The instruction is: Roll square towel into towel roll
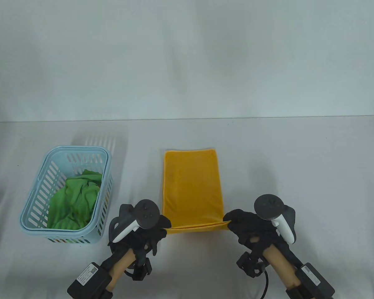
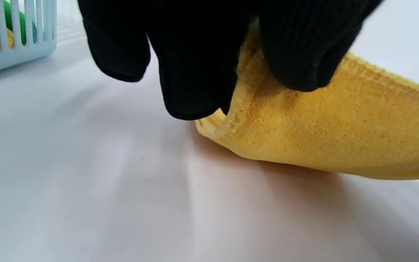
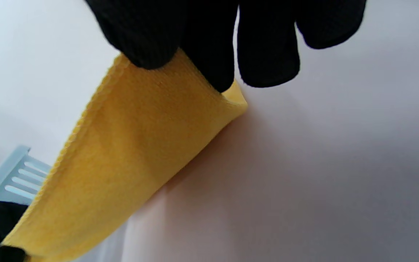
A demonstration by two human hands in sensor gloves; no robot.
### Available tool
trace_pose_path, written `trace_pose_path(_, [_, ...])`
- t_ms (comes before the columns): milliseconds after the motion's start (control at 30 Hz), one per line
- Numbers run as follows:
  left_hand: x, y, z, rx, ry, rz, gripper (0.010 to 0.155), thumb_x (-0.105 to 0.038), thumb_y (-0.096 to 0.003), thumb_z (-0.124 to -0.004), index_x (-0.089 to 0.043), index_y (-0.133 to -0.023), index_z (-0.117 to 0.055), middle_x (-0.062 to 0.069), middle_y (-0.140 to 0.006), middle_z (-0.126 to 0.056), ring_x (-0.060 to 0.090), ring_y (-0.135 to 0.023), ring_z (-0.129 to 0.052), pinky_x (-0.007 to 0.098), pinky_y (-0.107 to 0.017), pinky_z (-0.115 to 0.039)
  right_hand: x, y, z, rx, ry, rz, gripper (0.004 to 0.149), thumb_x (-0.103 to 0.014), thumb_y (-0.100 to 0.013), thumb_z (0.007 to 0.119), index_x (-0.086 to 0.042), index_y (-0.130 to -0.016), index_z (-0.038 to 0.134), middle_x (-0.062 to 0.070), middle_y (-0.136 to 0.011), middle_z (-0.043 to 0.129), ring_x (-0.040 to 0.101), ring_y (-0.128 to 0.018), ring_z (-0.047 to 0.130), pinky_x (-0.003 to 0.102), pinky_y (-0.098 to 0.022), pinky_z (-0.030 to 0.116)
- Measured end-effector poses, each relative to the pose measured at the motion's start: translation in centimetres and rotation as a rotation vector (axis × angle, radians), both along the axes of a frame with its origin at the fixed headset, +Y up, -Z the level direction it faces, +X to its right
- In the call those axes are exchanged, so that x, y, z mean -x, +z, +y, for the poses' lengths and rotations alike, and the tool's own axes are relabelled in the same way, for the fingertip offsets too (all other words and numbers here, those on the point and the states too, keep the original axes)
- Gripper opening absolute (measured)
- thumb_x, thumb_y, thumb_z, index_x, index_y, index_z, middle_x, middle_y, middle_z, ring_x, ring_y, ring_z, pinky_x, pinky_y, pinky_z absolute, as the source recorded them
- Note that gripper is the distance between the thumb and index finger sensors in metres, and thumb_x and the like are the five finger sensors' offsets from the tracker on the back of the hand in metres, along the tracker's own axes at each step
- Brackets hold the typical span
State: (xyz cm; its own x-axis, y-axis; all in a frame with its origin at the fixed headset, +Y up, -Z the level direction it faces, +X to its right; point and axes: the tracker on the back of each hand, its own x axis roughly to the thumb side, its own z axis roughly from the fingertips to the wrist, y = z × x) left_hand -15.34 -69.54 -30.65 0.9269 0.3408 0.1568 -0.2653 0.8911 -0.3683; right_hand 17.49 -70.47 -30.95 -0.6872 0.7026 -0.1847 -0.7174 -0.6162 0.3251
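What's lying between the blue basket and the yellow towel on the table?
Nothing: in the table view, bare white table separates the blue basket from the yellow towel.

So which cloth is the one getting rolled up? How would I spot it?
Look at the white table and find the pale blue basket on its left side. Just to the right of it, a yellow towel lies flat. It is smooth and pinched at its near corners by the left hand and right hand, while the green cloth sits crumpled inside the basket.
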Motion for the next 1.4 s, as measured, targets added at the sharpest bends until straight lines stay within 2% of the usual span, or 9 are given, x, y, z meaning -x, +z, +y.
trace_pose_path(233, [-0.4, 0.6, -1.7, 0.057, -0.045, -0.058, 0.043, -0.034, -0.0383, -0.084, -0.034, -0.082, -0.086, -0.007, -0.083, -0.093, 0.023, -0.077, -0.098, 0.052, -0.065, -0.074, 0.4, 0.6, -1.2, 0.097, 0.051, 0.082, 0.039, -0.032, -0.036, 0.082, -0.032, -0.075, 0.084, -0.003, -0.081, 0.091, 0.031, -0.075, 0.09, 0.056, -0.06, 0.069])
trace_pose_path(467, [-1.1, 0.8, -3.0, 0.102, -0.126, -0.103, 0.044, -0.033, -0.038, -0.085, -0.033, -0.082, -0.087, -0.006, -0.085, -0.092, 0.024, -0.077, -0.097, 0.052, -0.064, -0.074, 1.5, 0.6, -2.6, 0.148, 0.208, 0.156, 0.039, -0.031, -0.036, 0.083, -0.031, -0.075, 0.084, -0.002, -0.081, 0.091, 0.033, -0.076, 0.089, 0.057, -0.061, 0.067])
trace_pose_path(667, [-1.5, 0.9, -3.8, 0.147, -0.186, -0.153, 0.043, -0.033, -0.0377, -0.085, -0.033, -0.081, -0.088, -0.005, -0.083, -0.094, 0.024, -0.074, -0.099, 0.052, -0.063, -0.075, 2.0, 0.9, -3.8, 0.261, 0.212, 0.202, 0.04, -0.031, -0.036, 0.083, -0.028, -0.075, 0.084, 0.0, -0.081, 0.09, 0.032, -0.077, 0.087, 0.057, -0.061, 0.067])
trace_pose_path(900, [-0.6, -0.2, -4.5, 0.203, -0.121, -0.081, 0.044, -0.035, -0.0386, -0.084, -0.032, -0.083, -0.086, -0.006, -0.078, -0.096, 0.022, -0.068, -0.102, 0.05, -0.062, -0.077, 1.3, 0.2, -4.6, 0.292, 0.179, 0.134, 0.04, -0.036, -0.037, 0.081, -0.029, -0.076, 0.082, -0.001, -0.078, 0.09, 0.029, -0.07, 0.088, 0.054, -0.059, 0.069])
trace_pose_path(1133, [-0.1, -1.1, -4.7, 0.128, -0.162, 0.026, 0.045, -0.044, -0.0368, -0.083, -0.032, -0.08, -0.086, -0.008, -0.072, -0.097, 0.019, -0.063, -0.102, 0.049, -0.062, -0.077, 1.1, -0.5, -4.7, 0.215, 0.207, 0.038, 0.041, -0.039, -0.036, 0.081, -0.029, -0.076, 0.082, 0.0, -0.074, 0.091, 0.028, -0.063, 0.091, 0.052, -0.055, 0.072])
trace_pose_path(1400, [-0.6, -1.4, -5.1, -0.015, -0.302, 0.092, 0.045, -0.052, -0.0344, -0.082, -0.034, -0.076, -0.085, -0.011, -0.069, -0.095, 0.016, -0.06, -0.101, 0.047, -0.063, -0.077, 2.1, -1.0, -5.1, 0.123, 0.376, -0.02, 0.041, -0.043, -0.034, 0.082, -0.027, -0.072, 0.083, -0.001, -0.061, 0.093, 0.024, -0.051, 0.092, 0.051, -0.05, 0.074])
